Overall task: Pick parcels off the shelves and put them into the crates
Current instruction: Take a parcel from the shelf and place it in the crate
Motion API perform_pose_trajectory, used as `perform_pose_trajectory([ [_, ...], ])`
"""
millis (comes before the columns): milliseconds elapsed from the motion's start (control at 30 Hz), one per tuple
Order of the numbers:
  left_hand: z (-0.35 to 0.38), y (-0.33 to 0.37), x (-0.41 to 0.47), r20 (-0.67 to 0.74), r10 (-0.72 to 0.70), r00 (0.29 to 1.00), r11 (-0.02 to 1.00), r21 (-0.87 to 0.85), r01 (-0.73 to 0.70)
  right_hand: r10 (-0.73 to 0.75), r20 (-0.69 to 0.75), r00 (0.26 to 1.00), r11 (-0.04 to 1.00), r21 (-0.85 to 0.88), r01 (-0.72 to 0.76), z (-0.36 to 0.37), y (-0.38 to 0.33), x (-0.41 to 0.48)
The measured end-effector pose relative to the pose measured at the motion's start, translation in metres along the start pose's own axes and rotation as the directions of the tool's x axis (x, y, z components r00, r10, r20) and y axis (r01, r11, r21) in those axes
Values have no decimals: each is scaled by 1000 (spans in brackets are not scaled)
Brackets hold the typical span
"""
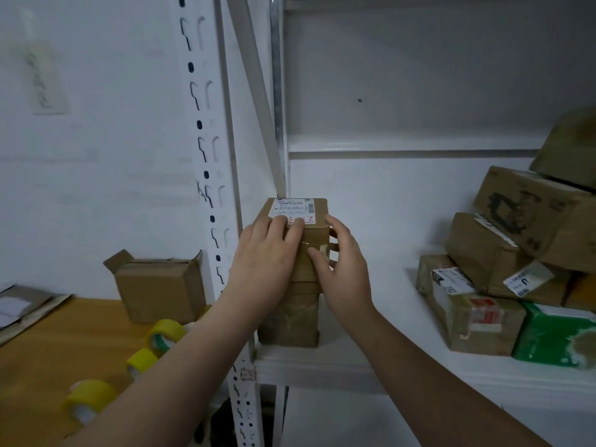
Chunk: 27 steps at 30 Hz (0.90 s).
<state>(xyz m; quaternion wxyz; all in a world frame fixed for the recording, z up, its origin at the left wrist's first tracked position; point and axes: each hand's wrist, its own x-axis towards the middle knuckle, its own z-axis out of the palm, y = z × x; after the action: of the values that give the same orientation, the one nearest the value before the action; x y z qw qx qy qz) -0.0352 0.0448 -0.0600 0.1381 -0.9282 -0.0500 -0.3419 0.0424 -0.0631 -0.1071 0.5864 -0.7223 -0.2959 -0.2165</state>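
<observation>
The top parcel (300,208) sits on a second parcel (288,317) at the left end of the white shelf (371,317), against the corner. Your left hand (264,253) lies on it with fingers laid nearly straight across the label. Your right hand (345,269) clasps its right side, thumb on the near face. It looks not yet lifted, so this pick is only starting. A pile of parcels (503,253) further right waits too. No crate is in view. The label print is too small to read, your left thumb is hidden, and the pile runs off the right edge.
</observation>
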Motion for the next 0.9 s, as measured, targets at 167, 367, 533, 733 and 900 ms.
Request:
perform_pose_trajectory([
  [167, 1, -4, 2, -1, 6, 1000, 999, -37, -6, 13, 31, 999, 1000, 5, -13, -1, -6, 2],
  [367, 0, 4, 7, -71, 6, 997, 996, -84, -12, -7, 102, 995, 980, -195, 27, -28, -2, 4],
  [533, -5, 24, 26, -150, 68, 986, 984, -153, -91, -67, 48, 997, 916, -394, 81, -73, -3, 8],
  [733, -15, 73, 48, -236, 139, 962, 939, -277, -204, -139, -16, 990, 791, -603, 101, -148, -11, 10],
  [900, -26, 136, 64, -340, 177, 923, 873, -380, -307, -180, -109, 978, 727, -684, 57, -222, -15, 7],
])
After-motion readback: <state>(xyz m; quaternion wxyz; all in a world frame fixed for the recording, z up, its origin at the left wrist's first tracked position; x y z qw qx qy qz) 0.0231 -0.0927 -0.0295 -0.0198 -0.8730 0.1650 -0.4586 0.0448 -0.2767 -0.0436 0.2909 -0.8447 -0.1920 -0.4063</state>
